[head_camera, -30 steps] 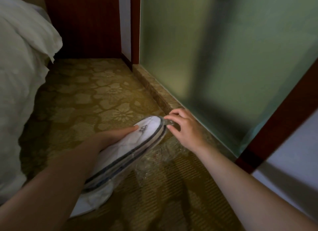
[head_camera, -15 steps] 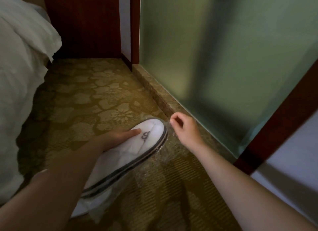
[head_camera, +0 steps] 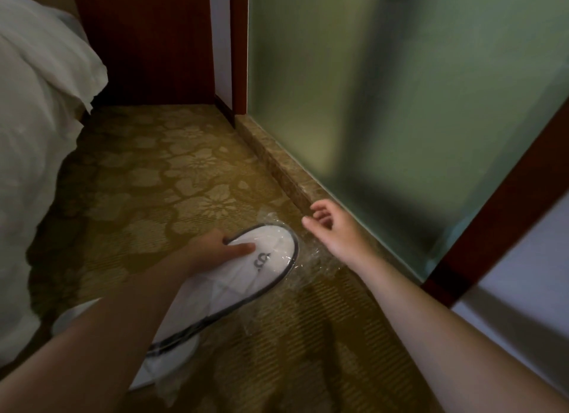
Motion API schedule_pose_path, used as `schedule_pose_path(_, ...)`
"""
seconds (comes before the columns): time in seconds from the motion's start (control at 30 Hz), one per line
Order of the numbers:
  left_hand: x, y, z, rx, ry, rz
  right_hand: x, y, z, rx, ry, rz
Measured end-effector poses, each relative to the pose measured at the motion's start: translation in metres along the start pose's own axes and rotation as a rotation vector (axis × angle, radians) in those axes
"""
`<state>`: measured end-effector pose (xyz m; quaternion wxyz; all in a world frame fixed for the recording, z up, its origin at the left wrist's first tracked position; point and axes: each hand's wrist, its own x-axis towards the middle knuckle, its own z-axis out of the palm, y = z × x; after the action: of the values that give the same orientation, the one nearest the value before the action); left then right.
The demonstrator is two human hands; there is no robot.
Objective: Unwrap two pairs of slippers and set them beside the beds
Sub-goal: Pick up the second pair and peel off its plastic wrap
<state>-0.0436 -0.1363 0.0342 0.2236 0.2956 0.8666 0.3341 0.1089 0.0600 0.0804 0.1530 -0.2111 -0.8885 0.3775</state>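
A pair of white slippers (head_camera: 246,277) with dark edging and a dark logo lies stacked, held low over the carpet, partly inside a clear plastic wrapper (head_camera: 311,258). My left hand (head_camera: 212,249) grips the slippers near the toe end, thumb on top. My right hand (head_camera: 332,227) is just right of the toe, fingers pinched on the clear wrapper, which stretches from the toe toward it. The heel end of the slippers is hidden under my left forearm. The bed (head_camera: 34,135) with white bedding stands at the left.
Patterned gold carpet (head_camera: 172,172) runs between the bed and a stone sill (head_camera: 277,169) under a frosted glass wall (head_camera: 385,98). A dark wooden panel (head_camera: 147,43) closes the far end. A wooden door frame (head_camera: 498,203) stands at the right.
The slippers have turned flatter, top face up, and sunk toward the carpet. My right hand has pulled the wrapper off the toe and moved right and away.
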Motion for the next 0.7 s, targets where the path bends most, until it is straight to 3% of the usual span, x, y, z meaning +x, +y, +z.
schedule_pose_path(0.1,0.001,-0.002,-0.002,0.032,0.002,-0.004,-0.005,-0.005,0.010,-0.391,-0.106,-0.166)
schedule_pose_path(0.2,0.003,0.001,0.000,0.104,0.011,-0.015,-0.005,-0.010,0.021,-0.567,-0.119,-0.267)
schedule_pose_path(0.5,0.012,0.011,0.008,0.155,-0.115,0.080,-0.007,-0.009,0.023,-0.527,-0.061,-0.255)
schedule_pose_path(0.7,0.017,0.011,0.009,0.191,-0.131,0.096,0.005,0.007,0.011,-0.323,0.057,-0.023)
